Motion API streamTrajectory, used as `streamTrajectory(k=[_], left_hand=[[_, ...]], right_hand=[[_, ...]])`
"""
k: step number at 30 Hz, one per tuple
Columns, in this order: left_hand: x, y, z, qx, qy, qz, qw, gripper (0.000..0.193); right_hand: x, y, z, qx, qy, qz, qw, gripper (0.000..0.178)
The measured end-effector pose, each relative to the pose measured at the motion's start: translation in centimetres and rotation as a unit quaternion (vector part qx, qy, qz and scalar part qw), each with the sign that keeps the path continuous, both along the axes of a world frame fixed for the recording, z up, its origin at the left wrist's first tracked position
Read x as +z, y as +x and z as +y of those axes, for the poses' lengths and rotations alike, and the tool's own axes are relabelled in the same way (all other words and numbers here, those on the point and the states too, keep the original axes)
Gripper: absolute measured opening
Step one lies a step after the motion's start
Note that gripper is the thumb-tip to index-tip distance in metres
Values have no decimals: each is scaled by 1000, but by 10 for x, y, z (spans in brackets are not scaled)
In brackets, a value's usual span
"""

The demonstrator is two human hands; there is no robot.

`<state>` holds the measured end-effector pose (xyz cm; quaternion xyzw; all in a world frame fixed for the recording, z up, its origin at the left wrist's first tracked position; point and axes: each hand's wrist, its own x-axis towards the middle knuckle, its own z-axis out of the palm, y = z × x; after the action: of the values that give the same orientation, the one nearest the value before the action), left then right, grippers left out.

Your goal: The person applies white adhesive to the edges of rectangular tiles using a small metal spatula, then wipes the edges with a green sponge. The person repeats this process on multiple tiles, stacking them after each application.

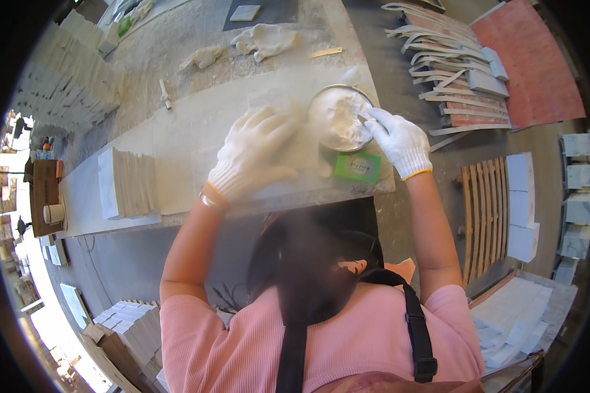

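Both my hands wear white knit gloves. Above the pale sheet on the worktable (196, 131), my left hand (252, 154) is open, its fingers stretched out and slightly blurred, with nothing seen in it. At the right, my right hand (398, 141) reaches over the rim of a round metal bowl (313, 124) of white powder (347, 121). Its fingertips are drawn together at the powder; what they pinch, if anything, I cannot make out. A green box (357, 168) lies just in front of the bowl, near the table edge.
White tiles (128, 183) stand in a row at the left, with a larger tile stack (69, 92) behind. Crumpled gloves (265, 40), a yellow strip (326, 52) and a white marker-like stick (165, 95) lie farther back. A wooden pallet (485, 216) stands on the floor at right.
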<state>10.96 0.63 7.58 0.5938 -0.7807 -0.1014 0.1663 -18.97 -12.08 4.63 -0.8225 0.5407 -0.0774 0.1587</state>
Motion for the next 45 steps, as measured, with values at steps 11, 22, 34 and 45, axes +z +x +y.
streamTrajectory(k=[11,22,34,45], left_hand=[[10,8,6,-162,33,-23,986,89],[-6,14,6,-126,38,-58,990,105],[-26,-12,16,47,-32,-93,994,61],[-43,-8,-6,105,-149,-120,976,72]], right_hand=[[-47,-27,92,57,-112,23,992,68],[-32,-32,99,31,-16,-134,990,63],[-5,-4,98,-78,349,-551,754,70],[0,6,113,10,370,-498,784,66]])
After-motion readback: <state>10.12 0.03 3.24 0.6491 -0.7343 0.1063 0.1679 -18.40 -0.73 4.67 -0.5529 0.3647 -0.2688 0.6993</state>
